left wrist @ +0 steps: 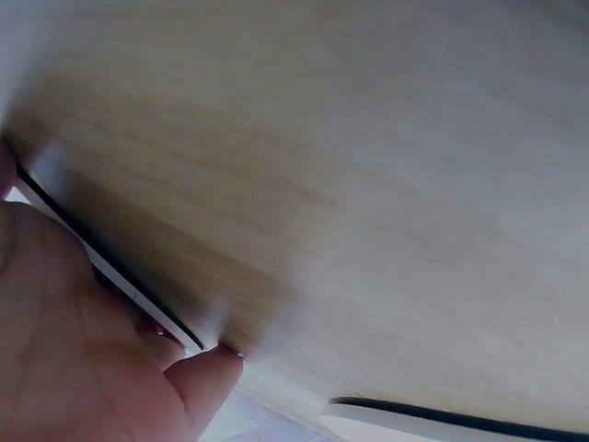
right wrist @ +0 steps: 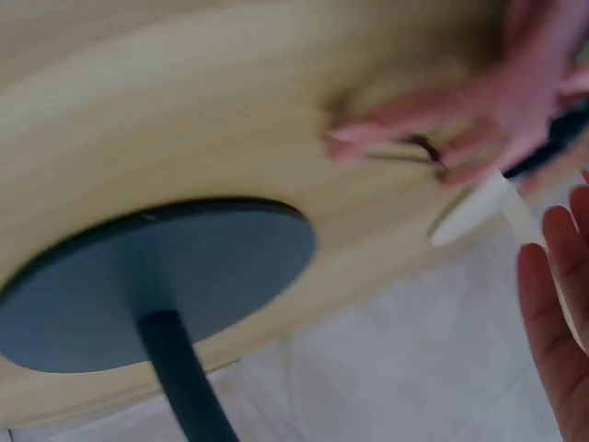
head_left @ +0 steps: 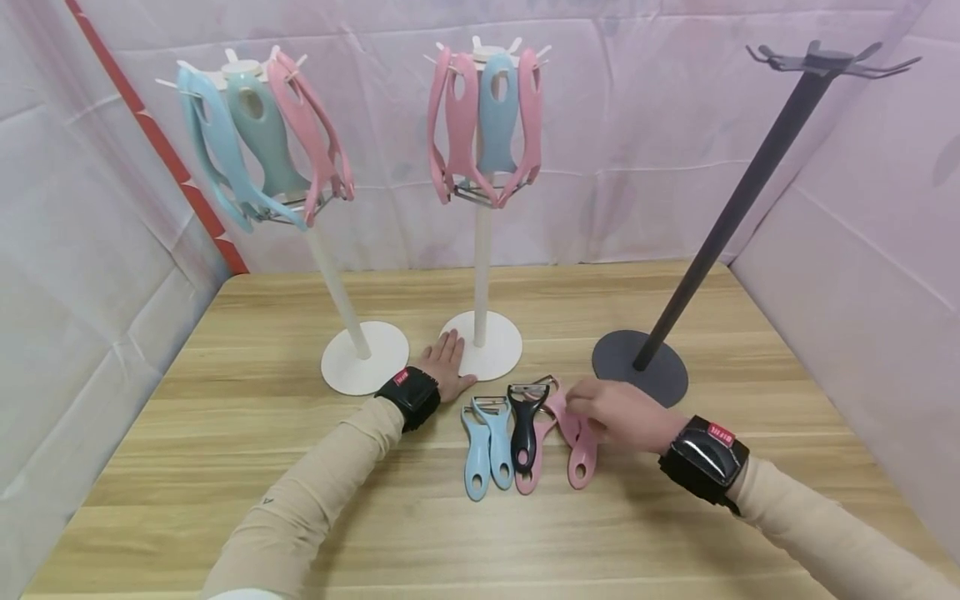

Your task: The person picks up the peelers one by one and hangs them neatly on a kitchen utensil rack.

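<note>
- Wooden table (head_left: 225, 467) carried everything; nearest the person, at about 6 o'clock, five peelers lay side by side: two blue peelers (head_left: 486, 446), a black peeler (head_left: 527, 425) and two pink peelers (head_left: 573, 442).
- At 5 o'clock the right hand (head_left: 615, 414) rested on the pink pair, fingers curled down onto one; whether it truly gripped it could not be told from the head view, and the right wrist view was blurred.
- At 7 o'clock the left hand (head_left: 447, 367) lay flat, fingers straight, pressing the edge of the middle white stand's base (head_left: 495, 350).
- Farther back, at 11 o'clock, the left white stand (head_left: 360, 350) carried blue, teal and pink peelers.
- At 12 o'clock the middle stand's top (head_left: 486, 117) was hung with pink and blue ones.
- At 2 o'clock the dark grey stand (head_left: 645, 367) had bare hooks (head_left: 828, 60).
- By my judgement two stands were filled, while the grey one and all five lying peelers remained to do.
</note>
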